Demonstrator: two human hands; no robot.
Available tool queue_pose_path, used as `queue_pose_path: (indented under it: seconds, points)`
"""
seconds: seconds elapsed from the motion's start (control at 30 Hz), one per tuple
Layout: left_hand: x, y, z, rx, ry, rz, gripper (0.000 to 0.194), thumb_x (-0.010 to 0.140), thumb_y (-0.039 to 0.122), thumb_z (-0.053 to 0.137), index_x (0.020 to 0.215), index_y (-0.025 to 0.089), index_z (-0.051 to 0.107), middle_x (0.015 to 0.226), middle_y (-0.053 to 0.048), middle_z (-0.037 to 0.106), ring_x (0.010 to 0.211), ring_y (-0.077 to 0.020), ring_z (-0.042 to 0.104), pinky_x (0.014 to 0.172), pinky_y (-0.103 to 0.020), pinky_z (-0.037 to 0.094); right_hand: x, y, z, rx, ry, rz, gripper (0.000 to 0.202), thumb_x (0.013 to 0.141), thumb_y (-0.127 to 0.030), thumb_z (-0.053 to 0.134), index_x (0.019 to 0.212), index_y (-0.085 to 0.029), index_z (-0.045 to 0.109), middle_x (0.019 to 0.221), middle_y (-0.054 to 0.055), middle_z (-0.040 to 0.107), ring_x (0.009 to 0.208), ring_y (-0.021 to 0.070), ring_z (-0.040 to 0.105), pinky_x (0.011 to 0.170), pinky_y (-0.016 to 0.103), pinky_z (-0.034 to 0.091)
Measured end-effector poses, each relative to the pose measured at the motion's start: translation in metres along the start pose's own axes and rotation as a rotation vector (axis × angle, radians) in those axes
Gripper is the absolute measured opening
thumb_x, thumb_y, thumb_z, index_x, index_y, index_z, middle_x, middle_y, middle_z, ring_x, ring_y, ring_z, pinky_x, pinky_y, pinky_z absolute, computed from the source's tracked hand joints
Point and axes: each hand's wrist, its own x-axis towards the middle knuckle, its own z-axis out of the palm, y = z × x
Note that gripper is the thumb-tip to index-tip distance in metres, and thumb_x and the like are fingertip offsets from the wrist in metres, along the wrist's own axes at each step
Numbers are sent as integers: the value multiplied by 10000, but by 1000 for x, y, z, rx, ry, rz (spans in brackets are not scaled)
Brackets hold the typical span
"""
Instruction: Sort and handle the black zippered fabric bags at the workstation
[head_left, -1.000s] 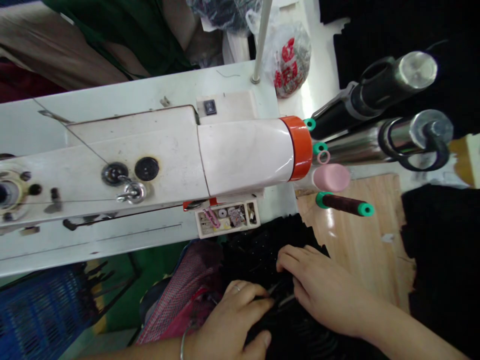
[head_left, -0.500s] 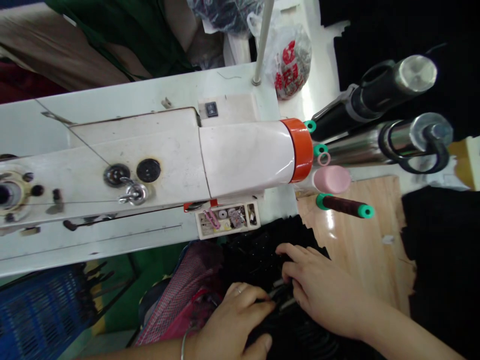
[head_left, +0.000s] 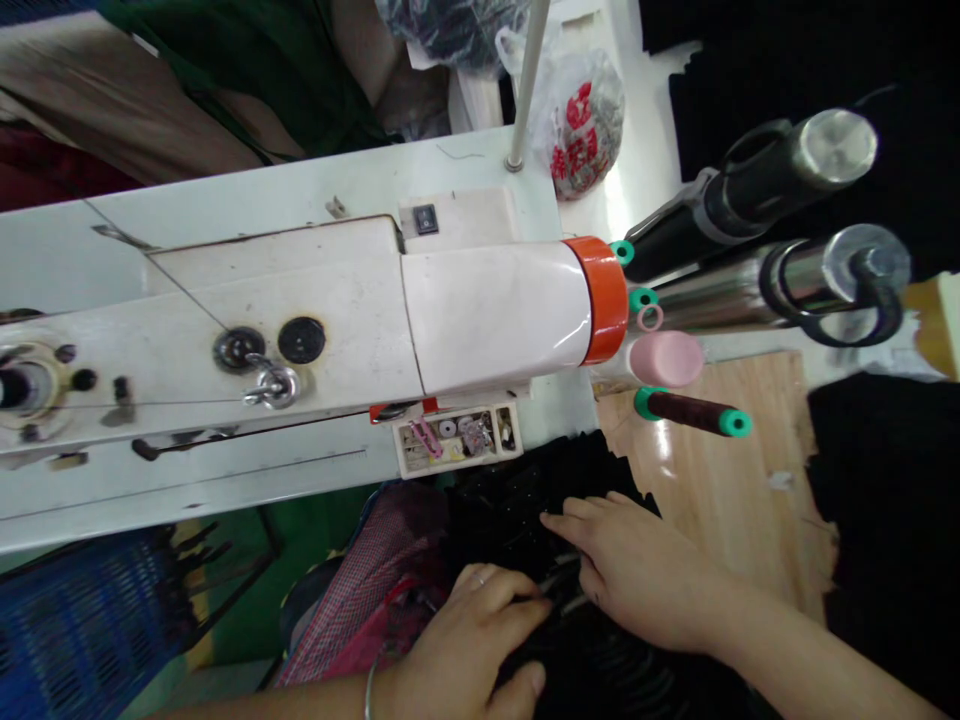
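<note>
Black fabric pieces lie in a dark heap below the sewing machine, in the lower middle of the head view. My left hand, with a ring and a bracelet, rests on this fabric with its fingers bent and its thumb spread apart. To its right, my right hand lies palm down on the same heap. Its index finger stretches out to the left over the cloth, and the thumb points down toward it. Pale edges or folds show in the dark cloth between the two hands; their detail is too dim to make out.
A white sewing machine spans the upper left, with a small parts tray beside it. Thread spools and two flasks stand at the right. A blue basket is at lower left. Another person's clothing shows beyond.
My right hand has shifted slightly, its index finger straightening and reaching further left and down over the fabric. My left hand has stayed almost in place.
</note>
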Motion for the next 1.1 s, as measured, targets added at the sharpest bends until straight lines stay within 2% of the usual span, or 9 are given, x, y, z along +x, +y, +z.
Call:
queue_pose_path:
  seconds: [0.1, 0.17, 0.3, 0.47, 0.6, 0.73, 0.87, 1.0, 1.1]
  points:
    - [-1, -1, 1, -14, 10, 16, 452, 881, 245, 573, 1330, 203, 531, 1261, -83, 553, 1137, -252, 496, 1013, -410, 420, 0, -3, -3, -3, 14, 28, 332, 794, -110, 430, 953, -239, 692, 952, 31, 642, 917, 220, 590, 871, 447, 421]
    - [0, -2, 2, -24, 17, 21, 457, 878, 247, 578, 1330, 206, 532, 1259, -82, 554, 1136, -253, 496, 1012, -409, 418, -1, -4, -5, -4, 16, 14, 285, 791, -109, 436, 860, -227, 687, 1023, 30, 651, 938, 220, 582, 862, 439, 429]
    - [1, 0, 0, -14, 2, 4, 471, 864, 225, 603, 1330, 192, 539, 1259, -83, 553, 1141, -258, 493, 1022, -418, 413, 3, -3, -8, 12, -51, -71, 289, 780, -118, 445, 882, -226, 692, 1414, -39, 530, 1175, 283, 536, 1003, 542, 387]
    - [1, 3, -4, -19, -6, -12, 467, 874, 222, 595, 1337, 189, 536, 1258, -90, 557, 1142, -257, 499, 1038, -429, 417, 8, -2, -8, 37, -78, -102, 331, 768, -106, 445, 938, -236, 697, 1366, -59, 577, 1160, 266, 549, 992, 515, 399]
    - [-1, 1, -3, -24, 11, -43, 482, 835, 223, 628, 1312, 231, 559, 1369, -102, 471, 1301, -295, 397, 1105, -477, 371, 7, -3, -9, 44, -45, -112, 254, 729, -73, 456, 804, -209, 657, 1090, -34, 703, 969, 203, 579, 859, 397, 414]
    - [-2, 0, 0, -21, 2, -159, 505, 790, 213, 657, 1287, 244, 573, 1526, -116, 297, 1391, -346, 296, 1119, -557, 331, 8, -5, -12, 53, -59, -136, 208, 694, -65, 473, 740, -199, 625, 833, -22, 691, 839, 173, 542, 766, 338, 378]
    - [-1, 0, 0, -23, -1, -105, 488, 806, 235, 659, 1286, 233, 572, 1416, -94, 463, 1276, -295, 441, 1096, -489, 381, 8, -5, -9, 76, -42, -95, 283, 727, -75, 457, 851, -225, 662, 857, -7, 684, 864, 183, 558, 795, 350, 390]
    - [-1, -2, -1, -9, 22, -59, 468, 845, 303, 649, 1301, 243, 563, 1403, -77, 490, 1247, -286, 466, 1079, -461, 393, 9, -1, -2, 0, 1, -49, 605, 761, -126, 466, 1361, -185, 512, 1269, 86, 612, 1125, 275, 536, 984, 473, 378]
    - [-3, -3, 0, -9, 16, -55, 449, 878, 344, 617, 1310, 236, 560, 1396, -78, 500, 1244, -282, 470, 1082, -449, 387, 11, -1, -1, -17, -9, -31, 520, 759, -128, 465, 1260, -195, 586, 1175, 81, 632, 1063, 269, 550, 940, 474, 407]
